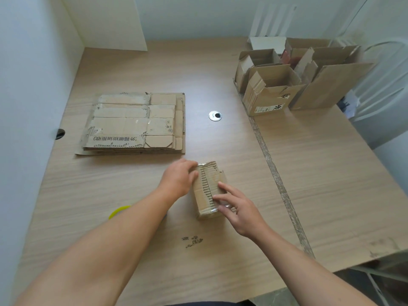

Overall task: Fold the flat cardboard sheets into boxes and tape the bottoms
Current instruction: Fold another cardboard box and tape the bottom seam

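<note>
From the head view, we see our left hand (177,180) at the left side of a small box (206,191). Its fingers curl over the box's far left edge and the thumb lies against the top, so it grips the box. Our right hand (239,209) is spread fairly wide, with its fingers nearly straight. Its fingertips (217,198) press down on the near right part of the box's top and hold nothing.

The small box stands on the table (331,184) near the middle of its front half, between our two hands, with its closed flaps facing up. The flaps meet in a seam running away from us, and torn corrugated ridges show beside that seam. Clear tape (221,209) glints over the near end under our right fingers. More shine shows at the far end, though we cannot tell how far along the seam the tape runs.

A yellow tape roll (119,212) lies on the table just left of our left forearm, which partly hides it. Further back on the left lies a stack of flat cardboard sheets (134,124), worn and printed. At the far right corner stands a cluster of folded boxes (271,91) with their top flaps open. A round metal grommet (215,116) sits in the table between the stack and those boxes.
</note>
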Tool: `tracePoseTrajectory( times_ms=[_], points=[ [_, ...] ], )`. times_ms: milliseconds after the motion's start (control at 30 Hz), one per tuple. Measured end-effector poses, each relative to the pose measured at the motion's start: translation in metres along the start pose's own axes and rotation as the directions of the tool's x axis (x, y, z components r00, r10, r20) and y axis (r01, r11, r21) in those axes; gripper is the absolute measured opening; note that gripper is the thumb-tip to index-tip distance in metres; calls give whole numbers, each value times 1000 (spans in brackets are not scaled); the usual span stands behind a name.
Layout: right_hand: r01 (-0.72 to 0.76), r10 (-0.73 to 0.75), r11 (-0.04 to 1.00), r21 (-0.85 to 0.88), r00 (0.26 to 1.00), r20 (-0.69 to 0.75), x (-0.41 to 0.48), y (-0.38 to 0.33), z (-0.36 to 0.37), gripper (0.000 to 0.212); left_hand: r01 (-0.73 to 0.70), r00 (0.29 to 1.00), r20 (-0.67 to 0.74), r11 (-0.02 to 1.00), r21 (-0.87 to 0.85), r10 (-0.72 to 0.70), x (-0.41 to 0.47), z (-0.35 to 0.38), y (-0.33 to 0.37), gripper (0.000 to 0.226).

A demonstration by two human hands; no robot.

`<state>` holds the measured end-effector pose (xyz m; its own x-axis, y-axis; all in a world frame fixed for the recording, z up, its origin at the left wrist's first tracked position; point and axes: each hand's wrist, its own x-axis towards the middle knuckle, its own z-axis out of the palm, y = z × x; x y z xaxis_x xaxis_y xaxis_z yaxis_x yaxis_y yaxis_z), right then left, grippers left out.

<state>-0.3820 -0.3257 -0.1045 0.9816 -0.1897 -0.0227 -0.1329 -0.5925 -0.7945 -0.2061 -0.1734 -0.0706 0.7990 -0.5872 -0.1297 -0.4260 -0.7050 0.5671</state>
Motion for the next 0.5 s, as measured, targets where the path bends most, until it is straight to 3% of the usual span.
tracePoseTrajectory(
  times_ms=[133, 233, 333, 433, 500],
  points=[
    [-142, 141, 981, 133, 990, 17, -8, -3, 0, 56, 44, 999, 29, 997, 56, -45, 4, -5, -1, 29],
    [-285, 341, 908, 307, 929, -145, -16, -1, 3, 60, 14, 995, 101, 997, 82, -22, 1, -5, -1, 34],
    [-448, 580, 794, 411, 763, -287, -18, -2, 11, 40, -30, 994, 104, 999, -21, 32, -5, 4, -1, 37],
    [-473, 626, 772, 425, 680, -381, -16, 1, 24, 15, 32, 995, 94, 991, -133, -20, -9, 12, 3, 35],
    [-476, 661, 744, 469, 631, -407, -13, -2, 23, 18, 48, 995, 92, 992, -115, -38, -12, 17, 6, 32]
  ],
)
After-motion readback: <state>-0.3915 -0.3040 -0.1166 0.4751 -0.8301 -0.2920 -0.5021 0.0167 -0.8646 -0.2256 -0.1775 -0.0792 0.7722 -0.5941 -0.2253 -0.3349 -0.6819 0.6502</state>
